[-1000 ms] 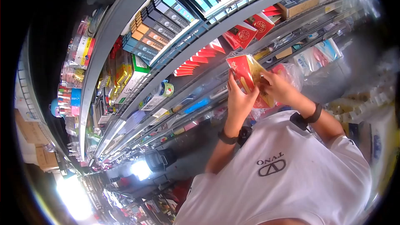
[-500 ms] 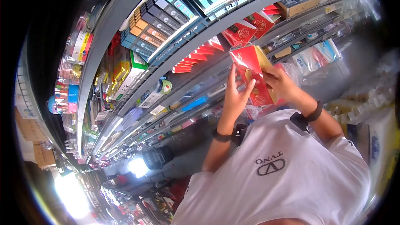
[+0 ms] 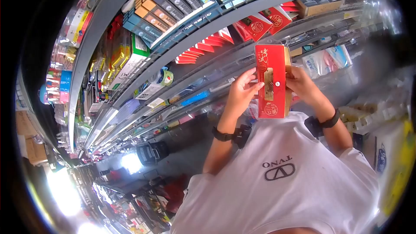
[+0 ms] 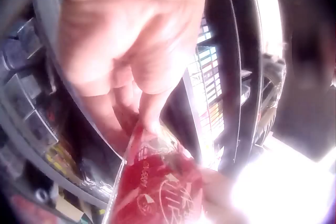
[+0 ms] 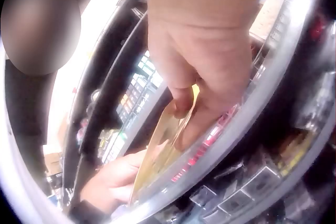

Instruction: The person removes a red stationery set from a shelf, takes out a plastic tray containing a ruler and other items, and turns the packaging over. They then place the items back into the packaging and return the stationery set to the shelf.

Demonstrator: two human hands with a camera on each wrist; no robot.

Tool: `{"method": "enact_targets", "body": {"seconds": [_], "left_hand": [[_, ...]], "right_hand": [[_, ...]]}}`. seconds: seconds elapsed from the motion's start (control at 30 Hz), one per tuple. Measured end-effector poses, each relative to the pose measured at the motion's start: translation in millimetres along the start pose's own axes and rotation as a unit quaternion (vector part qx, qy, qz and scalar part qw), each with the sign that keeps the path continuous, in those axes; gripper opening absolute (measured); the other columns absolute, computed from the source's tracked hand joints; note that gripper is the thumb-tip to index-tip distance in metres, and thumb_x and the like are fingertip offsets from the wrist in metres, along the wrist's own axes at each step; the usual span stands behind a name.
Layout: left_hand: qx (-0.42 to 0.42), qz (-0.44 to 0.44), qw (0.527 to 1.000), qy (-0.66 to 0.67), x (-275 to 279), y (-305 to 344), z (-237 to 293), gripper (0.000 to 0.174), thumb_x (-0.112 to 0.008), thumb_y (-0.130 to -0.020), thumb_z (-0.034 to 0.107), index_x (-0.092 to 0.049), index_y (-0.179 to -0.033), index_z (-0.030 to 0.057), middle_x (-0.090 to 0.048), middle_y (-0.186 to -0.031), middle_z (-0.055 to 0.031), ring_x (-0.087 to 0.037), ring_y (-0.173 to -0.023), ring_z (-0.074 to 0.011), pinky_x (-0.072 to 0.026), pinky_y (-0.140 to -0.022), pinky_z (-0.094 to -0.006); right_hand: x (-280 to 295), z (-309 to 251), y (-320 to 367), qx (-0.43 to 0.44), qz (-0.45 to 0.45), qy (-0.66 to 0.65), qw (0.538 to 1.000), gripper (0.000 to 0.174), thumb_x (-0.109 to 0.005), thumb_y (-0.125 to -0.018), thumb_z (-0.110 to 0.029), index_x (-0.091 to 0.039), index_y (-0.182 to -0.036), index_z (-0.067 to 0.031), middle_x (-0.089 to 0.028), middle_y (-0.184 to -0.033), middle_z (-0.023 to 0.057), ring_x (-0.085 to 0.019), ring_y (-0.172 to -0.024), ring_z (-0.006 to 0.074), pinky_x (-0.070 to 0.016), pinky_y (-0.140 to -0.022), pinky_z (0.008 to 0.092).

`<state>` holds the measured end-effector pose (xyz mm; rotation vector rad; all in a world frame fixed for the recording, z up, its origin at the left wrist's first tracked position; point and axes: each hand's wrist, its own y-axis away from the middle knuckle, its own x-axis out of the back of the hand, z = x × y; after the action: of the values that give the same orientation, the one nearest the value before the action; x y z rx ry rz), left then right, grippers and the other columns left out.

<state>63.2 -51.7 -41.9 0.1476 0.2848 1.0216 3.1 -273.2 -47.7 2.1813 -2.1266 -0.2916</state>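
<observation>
A red-and-gold exam packet (image 3: pixel 277 99) with Chinese characters and a cut-out window is held upright before the chest. My left hand (image 3: pixel 242 95) pinches its left edge, thumb on the front and fingertips partly hidden behind. On the opposite edge, my right hand (image 3: pixel 302 85) grips with bent fingers. In the left wrist view the packet's red face (image 4: pixel 157 192) shines under clear plastic. The right wrist view shows its gold back (image 5: pixel 163 150) between right thumb and fingers, with the left hand (image 5: pixel 113 179) beyond.
Similar red packets (image 3: pixel 255 27) hang from a grey shelf rack, with more lower left (image 3: pixel 197 52). Rows of small boxes (image 3: pixel 162 8) fill a wire-fronted shelf above. Clear plastic packages (image 3: pixel 327 63) sit to the right, and a black crate (image 3: pixel 152 152) stands on the floor.
The packet has turned from tilted to upright, its red front now facing the camera. Both hands have shifted with it; the left thumb has moved to the front's left edge.
</observation>
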Motion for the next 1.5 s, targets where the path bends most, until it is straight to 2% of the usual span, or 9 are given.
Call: {"method": "enact_targets", "body": {"seconds": [0.1,0.3,0.5,0.8,0.9,1.0,1.2,1.4,1.5], "left_hand": [[0.027,0.003,1.0,0.007,0,3,0,0.054,-0.068,-0.095,0.008,-0.044,-0.142,-0.0008,-0.066,-0.119,-0.012,-0.066,-0.094,-0.0106,-0.0583,-0.075,-0.0259],[0.016,-0.032,0.999,0.018,2,0,-6,0.043,-0.067,-0.096,0.008,-0.05,-0.135,0.0002,-0.069,-0.11,-0.0082,-0.067,-0.096,-0.0112,-0.0588,-0.075,-0.027],[0.017,-0.032,0.998,0.046,4,1,-4,0.046,-0.068,-0.095,0.009,-0.049,-0.136,-0.0021,-0.068,-0.11,-0.0094,-0.067,-0.097,-0.013,-0.0598,-0.076,-0.0284],[0.036,-0.022,0.995,0.085,2,2,2,0.046,-0.069,-0.095,0.011,-0.049,-0.135,0.0008,-0.068,-0.113,-0.0082,-0.066,-0.1,-0.0134,-0.0604,-0.077,-0.0307],[0.026,-0.031,0.996,0.079,3,3,2,0.042,-0.069,-0.095,0.01,-0.051,-0.132,0.003,-0.068,-0.114,-0.0074,-0.065,-0.102,-0.0134,-0.0605,-0.079,-0.032],[0.021,-0.042,0.996,0.076,5,3,0,0.038,-0.068,-0.095,0.009,-0.052,-0.13,0.0031,-0.068,-0.114,-0.0075,-0.065,-0.103,-0.0136,-0.0606,-0.08,-0.0326],[0.021,-0.026,0.997,0.075,5,4,3,0.037,-0.067,-0.095,0.007,-0.051,-0.129,0.0021,-0.068,-0.113,-0.0091,-0.065,-0.103,-0.0139,-0.0612,-0.078,-0.0329],[0.007,-0.022,0.997,0.078,7,3,1,0.041,-0.067,-0.095,0.006,-0.049,-0.131,0.0001,-0.068,-0.112,-0.0106,-0.066,-0.101,-0.0148,-0.0621,-0.077,-0.0331],[0.014,-0.031,0.996,0.078,9,4,2,0.042,-0.067,-0.095,0.006,-0.048,-0.132,-0.0013,-0.067,-0.112,-0.0111,-0.066,-0.101,-0.0156,-0.0626,-0.076,-0.0337]], "right_hand": [[1,-1,4,0.007,-0.005,-0.049,0.999,0.026,-0.056,-0.101,-0.007,-0.061,-0.122,0.0062,-0.068,-0.107,0.0078,-0.066,-0.098,0.0129,-0.0561,-0.084,0.0274],[11,-8,7,-0.017,-0.079,0.123,0.989,0.022,-0.054,-0.102,-0.005,-0.062,-0.118,0.0068,-0.069,-0.103,0.0075,-0.067,-0.093,0.0136,-0.0572,-0.082,0.0289],[12,-23,8,-0.022,-0.069,0.178,0.981,0.02,-0.052,-0.102,-0.002,-0.062,-0.115,0.0086,-0.069,-0.1,0.0088,-0.068,-0.091,0.0134,-0.0585,-0.078,0.0287],[0,-17,5,0.058,0.111,0.072,0.989,0.021,-0.063,-0.096,-0.002,-0.061,-0.113,0.0079,-0.069,-0.098,0.0089,-0.065,-0.091,0.0104,-0.0543,-0.078,0.0248],[-1,-20,5,0.002,0.115,0.076,0.991,0.02,-0.063,-0.096,-0.003,-0.062,-0.114,0.0068,-0.07,-0.101,0.0088,-0.066,-0.089,0.0107,-0.0558,-0.078,0.0256],[-1,-24,2,0.013,0.093,0.102,0.99,0.02,-0.061,-0.097,-0.003,-0.062,-0.114,0.0071,-0.07,-0.1,0.0086,-0.067,-0.087,0.0108,-0.0565,-0.077,0.0261],[-13,-37,7,-0.012,0.098,-0.01,0.995,0.018,-0.059,-0.098,-0.004,-0.062,-0.112,0.0075,-0.069,-0.094,0.0068,-0.065,-0.086,0.0094,-0.055,-0.077,0.0251],[-2,-29,6,0.008,0.056,0.093,0.994,0.02,-0.058,-0.1,-0.007,-0.063,-0.113,0.007,-0.068,-0.094,0.0061,-0.067,-0.09,0.0115,-0.0565,-0.08,0.0272],[-6,-37,5,-0.039,0.049,0.062,0.996,0.021,-0.058,-0.099,-0.007,-0.063,-0.115,0.0071,-0.068,-0.094,0.0064,-0.067,-0.091,0.0125,-0.0571,-0.081,0.0275]]}}
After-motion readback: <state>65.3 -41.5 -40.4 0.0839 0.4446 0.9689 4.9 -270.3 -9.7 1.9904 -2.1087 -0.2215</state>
